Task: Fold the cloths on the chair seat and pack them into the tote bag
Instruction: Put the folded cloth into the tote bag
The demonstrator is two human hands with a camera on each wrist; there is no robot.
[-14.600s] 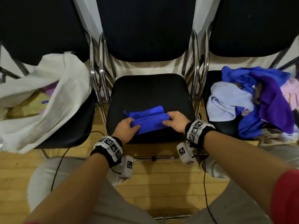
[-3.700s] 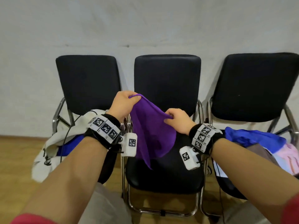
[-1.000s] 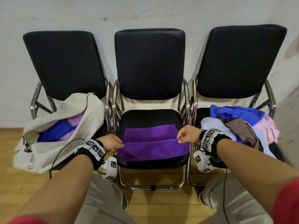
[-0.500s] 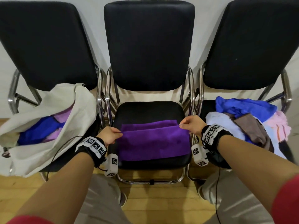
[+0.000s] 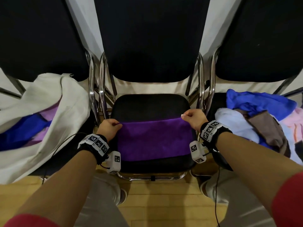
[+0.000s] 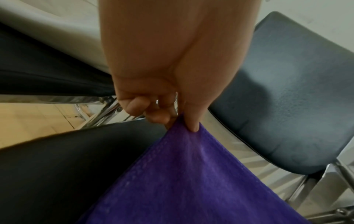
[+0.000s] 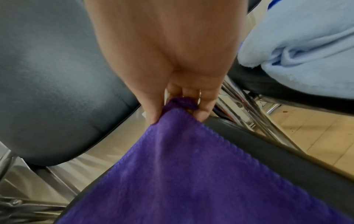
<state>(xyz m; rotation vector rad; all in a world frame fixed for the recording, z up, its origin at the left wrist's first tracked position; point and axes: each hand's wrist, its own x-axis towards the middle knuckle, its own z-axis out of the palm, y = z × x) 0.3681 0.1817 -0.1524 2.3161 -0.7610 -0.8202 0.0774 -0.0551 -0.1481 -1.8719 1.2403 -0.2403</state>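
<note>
- The purple cloth (image 5: 154, 140) lies across the middle chair seat (image 5: 150, 104) at the centre of the frame in the head view, folded into a wide band whose near edge stops short of the seat's front edge.
- The left hand (image 5: 109, 129) pinches the cloth's far left corner; in the left wrist view its thumb and forefinger close on the purple corner (image 6: 188, 128) and the other fingers (image 6: 138, 106) curl into the palm.
- The right hand (image 5: 193, 118) grips the far right corner; the right wrist view shows the corner bunched between thumb and fingers (image 7: 182, 103), with a small white tag (image 5: 183, 115) sticking out by the fingertips in the head view.
- Both held corners sit slightly raised off the seat, the cloth's far edge stretched between the two hands.
- The tote bag (image 5: 54, 115), off-white, lies open on the chair at the left of the frame, with a blue cloth (image 5: 23, 130) and a pale violet cloth (image 5: 49, 112) showing inside it.
- A heap of unfolded cloths sits on the chair at the right of the frame: royal blue (image 5: 257, 102) at the back, light blue (image 5: 236, 123) nearest the right hand, brown (image 5: 268, 130) on top, pink (image 5: 293, 118) at the frame's edge.
- Wooden floor (image 5: 155, 202) fills the lower centre of the frame.
</note>
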